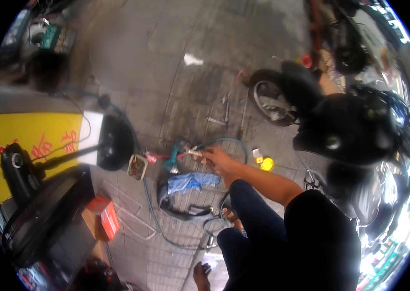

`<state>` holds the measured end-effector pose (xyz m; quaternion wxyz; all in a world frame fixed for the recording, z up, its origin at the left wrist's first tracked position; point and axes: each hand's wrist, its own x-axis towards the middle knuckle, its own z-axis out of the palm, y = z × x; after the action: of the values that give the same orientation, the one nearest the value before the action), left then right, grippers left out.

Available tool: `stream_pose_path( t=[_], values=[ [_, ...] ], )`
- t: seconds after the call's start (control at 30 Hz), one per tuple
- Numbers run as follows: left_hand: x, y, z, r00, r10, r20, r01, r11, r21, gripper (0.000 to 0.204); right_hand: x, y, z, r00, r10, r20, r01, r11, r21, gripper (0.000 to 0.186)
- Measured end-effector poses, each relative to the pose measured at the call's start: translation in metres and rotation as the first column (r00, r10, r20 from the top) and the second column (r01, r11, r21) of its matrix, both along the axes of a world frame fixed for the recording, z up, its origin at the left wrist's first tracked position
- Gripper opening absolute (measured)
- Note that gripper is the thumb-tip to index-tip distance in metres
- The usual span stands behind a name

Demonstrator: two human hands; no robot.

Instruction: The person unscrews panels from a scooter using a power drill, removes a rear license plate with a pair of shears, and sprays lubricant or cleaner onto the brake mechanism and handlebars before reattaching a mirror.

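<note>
Leftward of the right hand (217, 161), a pale tray (145, 170) holds small bits (137, 168).

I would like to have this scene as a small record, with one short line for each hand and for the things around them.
Right hand: fingers at a small pale piece; grip unclear
Left hand: near the picture's lower edge, apart from the right; grip unclear
Nearest tool: teal-green tool, just left of the right hand
Cloth: rumpled blue cloth, below the tool in the picture
Small object: round yellow object, on the ground
Box: orange box, picture's left side
Vehicle: dark motorbike, picture's right side
</note>
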<state>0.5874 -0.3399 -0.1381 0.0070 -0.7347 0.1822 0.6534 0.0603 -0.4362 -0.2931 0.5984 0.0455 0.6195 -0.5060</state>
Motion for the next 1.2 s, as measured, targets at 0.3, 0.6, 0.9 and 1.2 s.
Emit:
stream_pose_path(
  t=[0.3,0.6,0.9,1.2],
  values=[
    [-0.252,-0.079,0.062,0.777,-0.449,-0.442,0.186,0.833,-0.52,0.025,0.032,0.289,0.261,0.689,0.192,-0.699,-0.079,0.978,0.191,0.03],
    [-0.447,0.068,0.281,0.132,-0.887,-0.441,0.379,0.457,-0.805,0.025,0.064,0.567,0.464,0.108,-0.67,-0.734,0.784,0.511,-0.351,0.021],
    [-0.631,0.19,0.351,-0.15,-0.622,-0.768,0.313,0.707,-0.634,0.029,-0.058,0.546,0.555,0.168,-0.267,-0.949,0.447,0.879,-0.168,0.033],
    [-0.67,0.144,0.409,-0.466,-0.311,-0.828,0.204,0.873,-0.443,0.042,-0.083,0.545,0.568,0.318,-0.151,-0.936,0.361,0.932,-0.028,0.032]
  ],
)
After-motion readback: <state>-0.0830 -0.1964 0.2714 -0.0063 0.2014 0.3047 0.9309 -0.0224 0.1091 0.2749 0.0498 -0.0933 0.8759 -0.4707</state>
